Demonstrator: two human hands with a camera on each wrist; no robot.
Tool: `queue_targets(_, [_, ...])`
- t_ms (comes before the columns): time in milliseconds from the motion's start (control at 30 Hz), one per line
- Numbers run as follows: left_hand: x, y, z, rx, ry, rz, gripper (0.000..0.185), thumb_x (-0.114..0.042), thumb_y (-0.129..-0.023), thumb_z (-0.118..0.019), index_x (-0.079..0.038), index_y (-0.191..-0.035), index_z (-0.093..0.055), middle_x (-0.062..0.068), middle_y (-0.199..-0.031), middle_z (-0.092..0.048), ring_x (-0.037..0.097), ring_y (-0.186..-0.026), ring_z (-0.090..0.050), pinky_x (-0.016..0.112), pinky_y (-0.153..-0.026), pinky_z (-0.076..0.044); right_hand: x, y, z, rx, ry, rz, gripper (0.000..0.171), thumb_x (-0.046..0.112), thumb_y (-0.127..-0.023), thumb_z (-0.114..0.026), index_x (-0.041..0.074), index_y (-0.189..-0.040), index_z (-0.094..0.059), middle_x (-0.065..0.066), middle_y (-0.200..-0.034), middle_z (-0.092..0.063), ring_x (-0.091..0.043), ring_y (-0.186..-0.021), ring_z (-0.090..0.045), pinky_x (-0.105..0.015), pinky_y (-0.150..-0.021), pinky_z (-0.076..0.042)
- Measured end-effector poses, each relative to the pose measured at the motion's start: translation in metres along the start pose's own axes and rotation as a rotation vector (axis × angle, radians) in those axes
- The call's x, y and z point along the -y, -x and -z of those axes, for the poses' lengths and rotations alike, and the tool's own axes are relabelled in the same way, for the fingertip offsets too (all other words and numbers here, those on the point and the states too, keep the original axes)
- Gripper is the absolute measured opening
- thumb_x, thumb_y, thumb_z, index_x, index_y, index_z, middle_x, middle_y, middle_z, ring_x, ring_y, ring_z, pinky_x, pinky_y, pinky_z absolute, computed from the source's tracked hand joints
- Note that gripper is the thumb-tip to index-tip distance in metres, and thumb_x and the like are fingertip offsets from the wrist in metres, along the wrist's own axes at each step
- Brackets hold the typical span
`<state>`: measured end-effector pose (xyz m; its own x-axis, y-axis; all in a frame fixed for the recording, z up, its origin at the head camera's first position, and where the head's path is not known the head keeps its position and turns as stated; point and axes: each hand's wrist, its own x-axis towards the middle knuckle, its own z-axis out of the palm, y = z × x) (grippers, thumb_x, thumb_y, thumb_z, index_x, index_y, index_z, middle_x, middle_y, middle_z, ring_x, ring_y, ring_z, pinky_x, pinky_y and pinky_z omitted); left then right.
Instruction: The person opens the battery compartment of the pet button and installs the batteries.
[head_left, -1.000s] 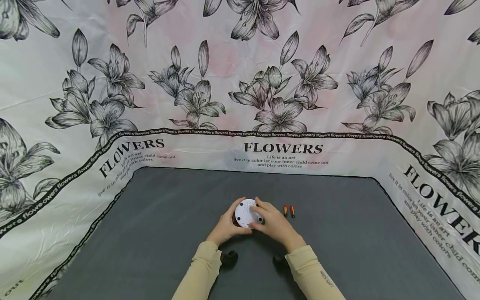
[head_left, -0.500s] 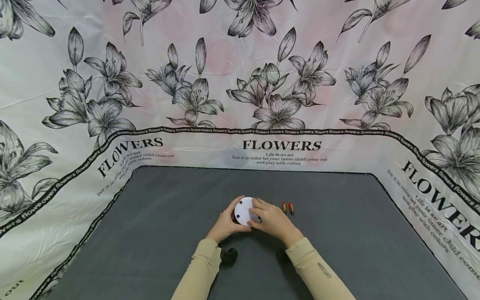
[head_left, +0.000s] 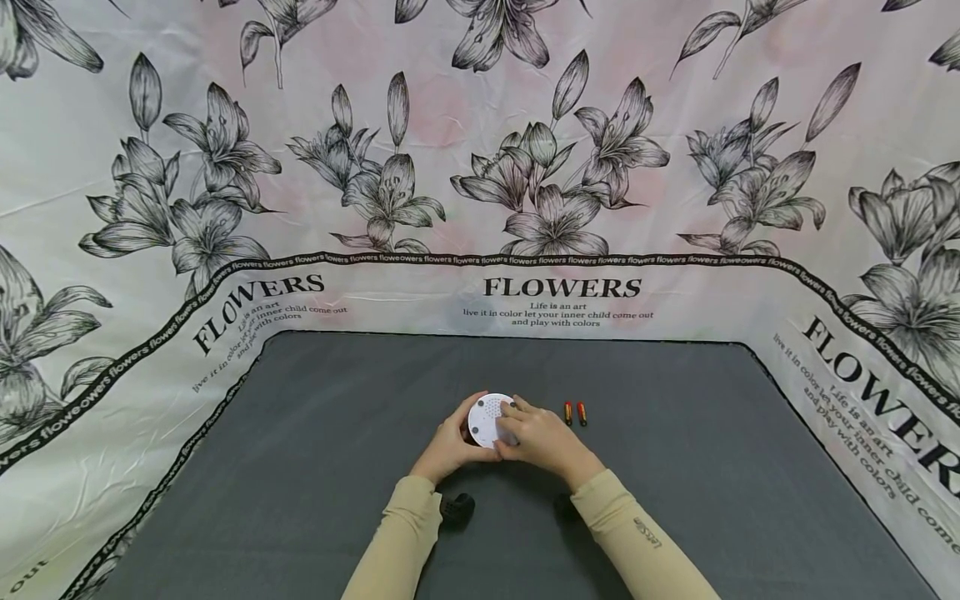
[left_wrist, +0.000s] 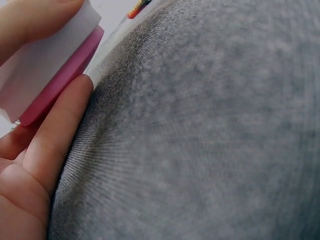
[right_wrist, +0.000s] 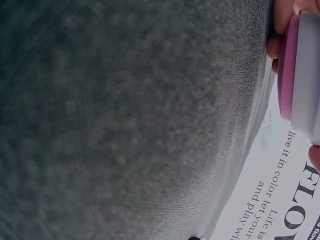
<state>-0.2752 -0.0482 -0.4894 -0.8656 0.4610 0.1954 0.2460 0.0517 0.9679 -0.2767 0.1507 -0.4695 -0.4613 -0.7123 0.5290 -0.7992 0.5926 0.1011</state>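
A round white device is held between both hands over the grey tabletop. Its upward face has many small holes and dark round feet. Seen from the left wrist, its white side wall sits above a pink part; the right wrist view shows the same pink part. My left hand grips the device from the left, fingers around its side. With curled fingers over the face and thumb at the near edge, my right hand holds the right side, hiding part of it.
Two small red-and-black batteries, a left one and a right one, lie side by side just right of the right hand. Grey cloth covers the table. A flower-printed curtain rises behind and along both sides.
The right-hand fingers have shifted slightly left and farther over the device's face, covering more of it. The left hand keeps its hold. The head view has shifted a little.
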Motion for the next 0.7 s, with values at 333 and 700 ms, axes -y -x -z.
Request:
queue_targets(333, [-0.0017, 0.0020, -0.0007, 0.011, -0.007, 0.000, 0.090, -0.005, -0.069, -0.082, -0.017, -0.143, -0.033, 0.012, -0.127, -0.049, 0.019, -0.105, -0.053, 0.033, -0.085, -0.044, 0.0005, 0.0011, -0.0002, -0.029, 0.005, 0.042, 0.017, 0.022, -0.078, -0.072, 0.007, -0.085, -0.067, -0.017, -0.102, -0.066, -0.038, -0.093, -0.062, -0.040, -0.067, -0.052])
queue_targets(700, [-0.0009, 0.0009, 0.0018, 0.014, 0.001, 0.014, 0.090, -0.006, -0.070, -0.081, -0.016, -0.145, -0.031, 0.013, -0.127, -0.049, 0.019, -0.106, -0.052, 0.029, -0.084, -0.045, -0.0012, -0.0013, -0.0021, -0.038, -0.006, 0.061, 0.014, 0.017, -0.078, -0.071, 0.007, -0.081, -0.063, -0.018, -0.099, -0.066, -0.039, -0.090, -0.062, -0.038, -0.060, -0.053])
